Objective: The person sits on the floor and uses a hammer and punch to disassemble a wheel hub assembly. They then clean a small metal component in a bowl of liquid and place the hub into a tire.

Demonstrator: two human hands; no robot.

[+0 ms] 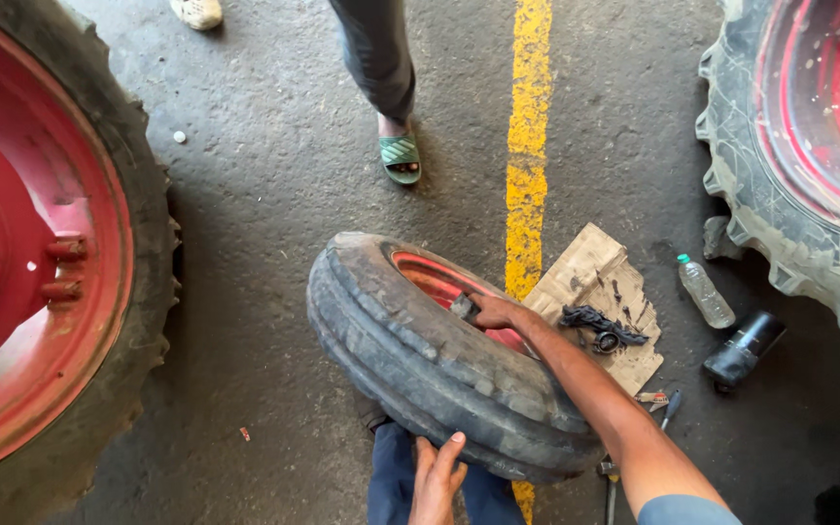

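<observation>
One small ribbed tyre [439,365], worn black rubber with lengthwise grooves, mounted on a red metal rim [430,277]; it stands tilted on the concrete floor [274,175], propped against the person's knees, near the lower middle of the floor area in view. Right hand [498,313]: reaches over the tyre's top into the rim well, fingers closed on a small dark flat tool [464,307] pressed where rubber meets rim. Left hand [437,478]: fingers apart and flat on the tyre's near tread, holding nothing.

Just right of the tyre, one torn sheet of brown cardboard [595,277] carrying one tangle of black rubber scraps with a ring [603,331]. One yellow painted line [527,146] runs up the floor behind the tyre. Further right: one clear plastic bottle [705,292], lying; one black cylinder [746,348], lying. Two large lugged tractor tyres with red wheels, one at the left edge [46,262], one at the top right corner [809,146]. One bystander's foot in a green sandal [401,156] at the top.
</observation>
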